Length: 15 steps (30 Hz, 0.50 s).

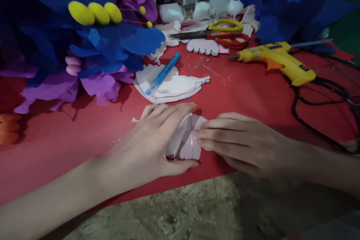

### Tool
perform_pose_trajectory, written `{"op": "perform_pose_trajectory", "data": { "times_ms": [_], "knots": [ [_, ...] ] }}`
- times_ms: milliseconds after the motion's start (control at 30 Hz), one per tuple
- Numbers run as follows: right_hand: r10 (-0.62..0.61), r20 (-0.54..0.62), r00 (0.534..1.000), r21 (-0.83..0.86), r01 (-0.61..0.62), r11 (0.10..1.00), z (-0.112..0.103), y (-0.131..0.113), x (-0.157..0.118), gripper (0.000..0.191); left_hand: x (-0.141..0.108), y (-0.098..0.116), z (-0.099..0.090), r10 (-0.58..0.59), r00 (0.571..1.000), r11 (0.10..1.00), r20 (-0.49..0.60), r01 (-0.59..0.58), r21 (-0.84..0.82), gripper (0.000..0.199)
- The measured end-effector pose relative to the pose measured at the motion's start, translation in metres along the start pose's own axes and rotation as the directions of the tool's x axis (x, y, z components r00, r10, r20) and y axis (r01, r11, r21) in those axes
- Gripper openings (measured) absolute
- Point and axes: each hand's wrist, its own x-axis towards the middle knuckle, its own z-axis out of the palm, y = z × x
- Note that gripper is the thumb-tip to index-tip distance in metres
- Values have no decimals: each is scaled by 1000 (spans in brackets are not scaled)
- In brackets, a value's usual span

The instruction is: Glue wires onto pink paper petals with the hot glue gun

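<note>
My left hand [149, 138] arches, thumb and fingers spread wide, their tips near the ends of a thin, straight, shiny wire [192, 146]. Beneath it, between my hands, lies pale pink paper [186, 149], thin and layered. My right hand [247, 140] reaches over its right side, fingers straight and together; whether they pinch, I can't tell.
</note>
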Motion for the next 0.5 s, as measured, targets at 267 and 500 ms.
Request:
{"op": "perform_pose_trajectory", "data": {
  "times_ms": [267,500],
  "knots": [
    [-14,16,1000,14,14,1000,-1,-1,1,34,-3,-2,1,7,1000,1000,1,-7,13,73],
    [-6,90,996,71,0,997,-1,1,1,33,-1,1,-2,-75,997,992,22,76,-105,69]
  ]
}}
